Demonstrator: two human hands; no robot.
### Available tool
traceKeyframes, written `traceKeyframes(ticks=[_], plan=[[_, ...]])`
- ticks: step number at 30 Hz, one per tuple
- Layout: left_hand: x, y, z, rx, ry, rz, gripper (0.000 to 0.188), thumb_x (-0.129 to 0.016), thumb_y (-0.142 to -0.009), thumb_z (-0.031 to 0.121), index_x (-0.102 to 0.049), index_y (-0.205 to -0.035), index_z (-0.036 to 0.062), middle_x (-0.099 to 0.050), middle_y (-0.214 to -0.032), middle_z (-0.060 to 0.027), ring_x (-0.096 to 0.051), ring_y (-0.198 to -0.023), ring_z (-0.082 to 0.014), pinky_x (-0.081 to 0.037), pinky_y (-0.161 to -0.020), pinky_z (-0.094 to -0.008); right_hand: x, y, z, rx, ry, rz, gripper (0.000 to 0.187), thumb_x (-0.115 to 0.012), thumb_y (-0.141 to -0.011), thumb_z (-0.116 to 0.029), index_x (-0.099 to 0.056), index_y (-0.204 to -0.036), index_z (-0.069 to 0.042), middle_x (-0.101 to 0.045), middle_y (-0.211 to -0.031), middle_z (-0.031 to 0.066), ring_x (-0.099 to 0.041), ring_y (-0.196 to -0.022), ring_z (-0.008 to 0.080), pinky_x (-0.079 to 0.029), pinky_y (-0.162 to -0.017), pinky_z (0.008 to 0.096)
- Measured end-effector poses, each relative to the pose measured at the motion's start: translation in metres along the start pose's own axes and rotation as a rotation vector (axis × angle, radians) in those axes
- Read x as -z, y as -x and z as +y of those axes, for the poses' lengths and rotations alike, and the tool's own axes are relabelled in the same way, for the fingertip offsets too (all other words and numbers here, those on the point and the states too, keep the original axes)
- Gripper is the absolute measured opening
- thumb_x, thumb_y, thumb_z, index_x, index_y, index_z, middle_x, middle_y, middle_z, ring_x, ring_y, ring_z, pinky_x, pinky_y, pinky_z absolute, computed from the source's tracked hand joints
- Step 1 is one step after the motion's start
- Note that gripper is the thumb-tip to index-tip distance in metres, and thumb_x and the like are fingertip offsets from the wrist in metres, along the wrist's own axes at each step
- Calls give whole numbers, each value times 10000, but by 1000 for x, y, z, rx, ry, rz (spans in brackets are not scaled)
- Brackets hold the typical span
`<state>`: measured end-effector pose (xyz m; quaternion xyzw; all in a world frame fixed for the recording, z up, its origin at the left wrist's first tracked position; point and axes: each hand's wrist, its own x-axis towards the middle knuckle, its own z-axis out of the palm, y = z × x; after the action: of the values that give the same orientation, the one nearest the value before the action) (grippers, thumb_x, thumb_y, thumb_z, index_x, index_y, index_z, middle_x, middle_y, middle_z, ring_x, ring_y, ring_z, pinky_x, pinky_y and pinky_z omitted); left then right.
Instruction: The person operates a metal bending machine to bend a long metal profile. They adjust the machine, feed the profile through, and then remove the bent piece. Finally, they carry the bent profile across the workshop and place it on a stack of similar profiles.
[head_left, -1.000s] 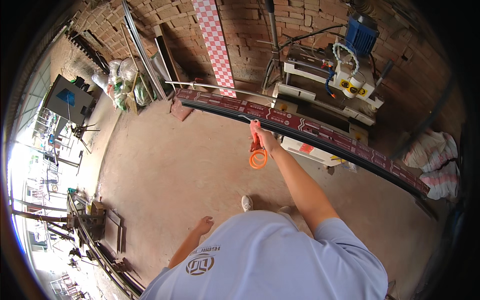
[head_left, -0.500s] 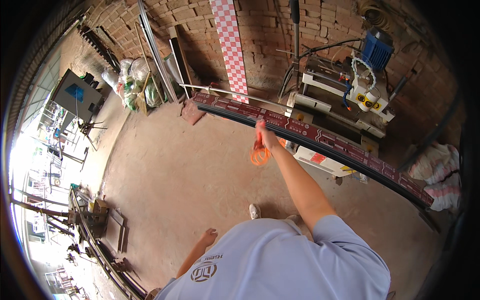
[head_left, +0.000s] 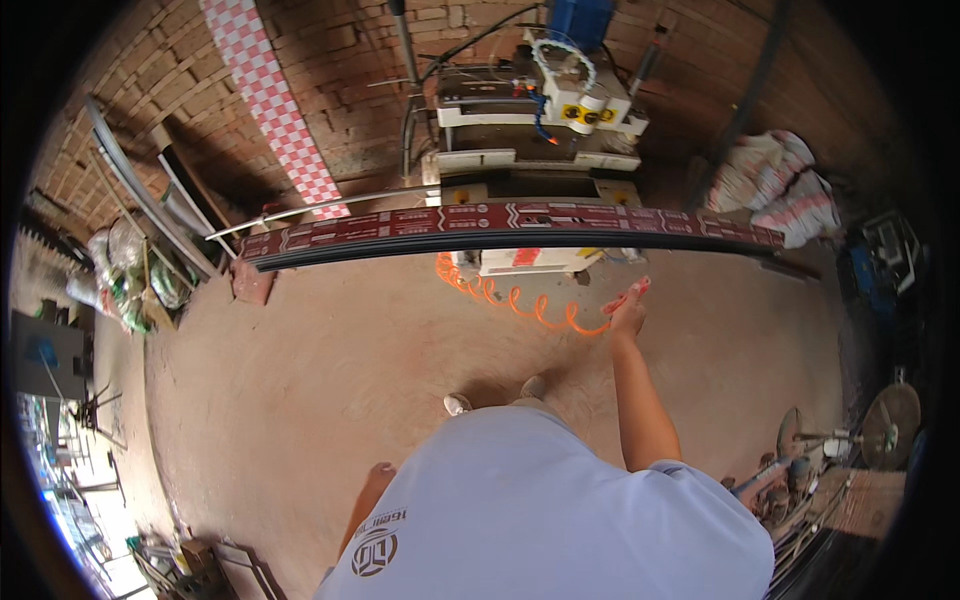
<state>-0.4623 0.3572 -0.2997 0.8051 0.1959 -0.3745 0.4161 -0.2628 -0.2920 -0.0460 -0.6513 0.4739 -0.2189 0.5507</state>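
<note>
My right hand [head_left: 627, 318] is closed round a red air blow gun [head_left: 636, 290], held out over the floor at the near side of the machine. From the gun an orange coiled hose [head_left: 545, 316] stretches left to the machine's base. My left hand [head_left: 378, 474] hangs low beside my body; its fingers look loosely apart, holding nothing, though they show only in part. Beyond the right hand, a long dark profile [head_left: 420, 246] with maroon printed film [head_left: 400, 223] along it lies crosswise on the machine [head_left: 480, 160], apart from both hands.
A blue motor [head_left: 580, 20] tops the machine against the brick wall. White woven sacks [head_left: 765, 175] lie at right, with a round-disc tool [head_left: 888, 425] nearer me. Plastic bags [head_left: 125, 265] and upright lengths [head_left: 150, 190] stand at left. A red-checked strip [head_left: 275, 105] leans on the wall.
The view has turned to the right. My right hand has drawn the blow gun away from the profile, toward the right and nearer me, and the orange hose has stretched out.
</note>
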Motion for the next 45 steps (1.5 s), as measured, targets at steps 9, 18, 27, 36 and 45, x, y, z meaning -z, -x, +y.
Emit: traceKeyframes(ticks=[9,18,27,36,45], plan=[[123,-68,168,-207,-20,171,449,-620,-859,217,-561,-1238,-15,-665,-931,-123,-636,-790,-199,-517,-702,-336,-45,59,14,153,196,-366,620,-404,-944,-513,-641,-661,-15,-594,-532,88,-606,-545,215,-482,-592,360],[83,-36,282,-422,-152,6,405,-592,-887,233,-587,-1241,37,-677,-1022,-133,-646,-925,-204,-509,-827,-333,17,13,12,68,306,-82,518,-495,-948,-459,-652,-873,28,-639,-648,100,-660,-720,198,-510,-670,314],[39,-34,470,-884,-270,-44,390,-588,-908,265,-581,-1222,33,-647,-1130,-165,-626,-1035,-288,-496,-889,-378,-2,12,31,-168,-554,-318,374,-525,-981,-281,-476,-1240,-15,-575,-1147,93,-580,-1081,226,-554,-837,482],[-28,-69,678,-1243,-745,252,615,-760,-738,279,-531,-1271,75,-536,-1272,-140,-498,-1174,-342,-388,-1022,-436,10,-119,2,-272,-726,-327,312,-478,-999,-285,-509,-1165,-23,-557,-1129,94,-552,-1111,236,-523,-903,541],[-80,-117,757,-834,-984,17,767,-848,-597,321,-552,-1260,74,-557,-1191,-163,-522,-1153,-349,-441,-959,-437,-15,-179,-12,-342,-833,-357,444,-486,-998,-314,-446,-1233,60,-526,-1145,154,-563,-1072,274,-515,-963,482]])
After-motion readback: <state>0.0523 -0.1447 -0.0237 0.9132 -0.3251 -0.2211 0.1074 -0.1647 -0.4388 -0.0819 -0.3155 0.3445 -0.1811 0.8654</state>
